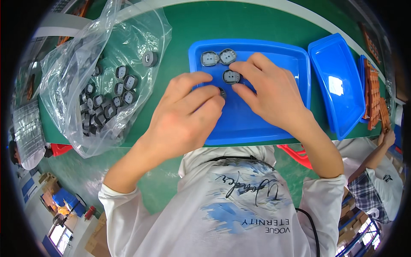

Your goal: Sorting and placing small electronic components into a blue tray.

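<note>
Over a blue plastic tray (257, 132), my right hand (274, 88) pinches a small grey rounded plastic housing (231, 77) between thumb and index finger. Its pale face with small holes is turned up. Just beyond, two similar housings lie side by side in the far left corner of the tray: a left one (209, 58) and a right one (227, 56). My left hand (186, 109) is at the tray's left side with its fingers curled round another dark housing (222, 92). Only the edge of that one shows past the fingertips.
A clear plastic bag (147, 36) with many grey housings lies open on the green table (184, 19) at the left. One loose housing (150, 58) sits near its right side. At the right stands another blue tray (338, 77). Beyond it, another person's hand (388, 138) touches orange-brown pieces (373, 94).
</note>
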The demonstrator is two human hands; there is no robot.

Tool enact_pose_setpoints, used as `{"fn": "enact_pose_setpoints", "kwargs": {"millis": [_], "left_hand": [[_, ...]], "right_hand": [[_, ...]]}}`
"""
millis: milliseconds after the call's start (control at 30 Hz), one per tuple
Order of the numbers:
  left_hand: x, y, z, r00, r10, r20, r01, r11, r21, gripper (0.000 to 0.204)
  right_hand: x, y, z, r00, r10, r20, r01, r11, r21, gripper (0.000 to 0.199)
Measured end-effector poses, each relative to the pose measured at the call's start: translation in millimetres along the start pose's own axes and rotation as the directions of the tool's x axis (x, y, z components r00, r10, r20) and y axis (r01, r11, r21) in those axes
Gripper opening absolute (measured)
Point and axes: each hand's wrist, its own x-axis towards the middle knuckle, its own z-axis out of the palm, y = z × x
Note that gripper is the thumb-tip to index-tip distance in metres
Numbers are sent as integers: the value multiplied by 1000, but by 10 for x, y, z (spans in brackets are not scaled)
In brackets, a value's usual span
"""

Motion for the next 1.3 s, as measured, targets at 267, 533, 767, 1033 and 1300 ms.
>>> {"fn": "enact_pose_setpoints", "kwargs": {"millis": [267, 533, 767, 1033, 1300], "left_hand": [[7, -67, 84, 997, -74, 7, 73, 993, 88, 19], [56, -83, 97, 991, -131, 18, 127, 981, 149, 20], [83, -116, 45, 984, -180, 16, 173, 964, 200, 23], [140, -192, 52, 987, -158, -2, 154, 962, 226, 24], [165, -232, 33, 988, -148, 37, 139, 973, 183, 22]], "right_hand": [[61, -4, -22, 994, 24, -108, -14, 996, 85, 29], [313, 143, -45, 983, -160, -91, 153, 985, -77, 14], [248, 98, -75, 981, -135, -139, 135, 991, -15, 17], [74, 63, -1, 991, -133, 34, 134, 990, -43, 18], [130, 151, 4, 983, -141, -117, 146, 989, 32, 19]]}}
